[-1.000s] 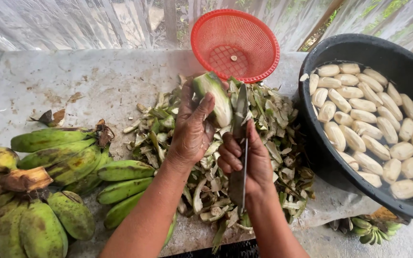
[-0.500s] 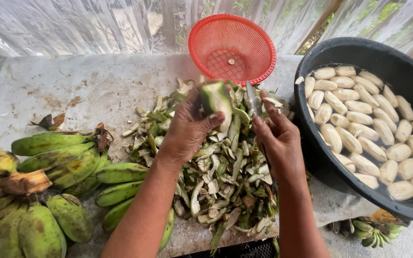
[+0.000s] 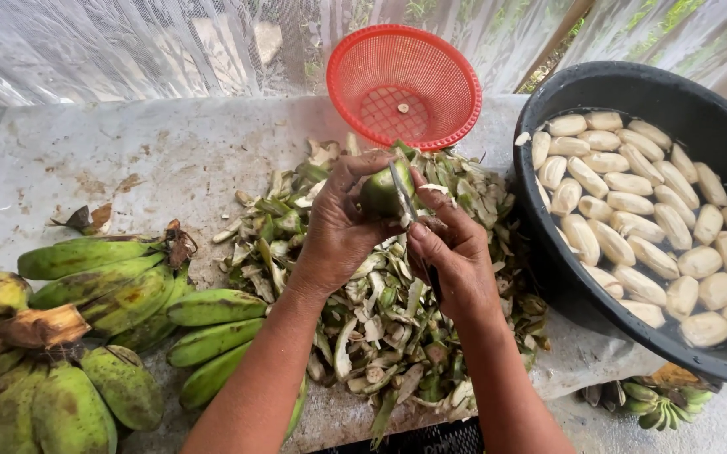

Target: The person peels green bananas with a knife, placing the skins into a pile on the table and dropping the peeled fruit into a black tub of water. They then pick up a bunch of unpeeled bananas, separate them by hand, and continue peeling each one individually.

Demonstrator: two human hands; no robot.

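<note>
My left hand (image 3: 336, 231) grips a green banana (image 3: 380, 192) above a heap of green and pale peels (image 3: 380, 311). Beside it my right hand (image 3: 452, 252) holds a small knife (image 3: 401, 189), blade pressed against the banana's right side, handle hidden in the fist. Both hands are close together over the heap, in front of a red plastic strainer basket (image 3: 405, 84).
A black tub (image 3: 658, 101) of water with several peeled white bananas (image 3: 641, 210) stands at the right. Bunches of unpeeled green bananas (image 3: 86, 336) lie at the left on the grey table (image 3: 128, 160). More small bananas (image 3: 662, 399) lie low at the right edge.
The right hand has drawn back toward the left hand, and the knife blade now lies against the banana. The banana has been turned, with more green skin facing up.
</note>
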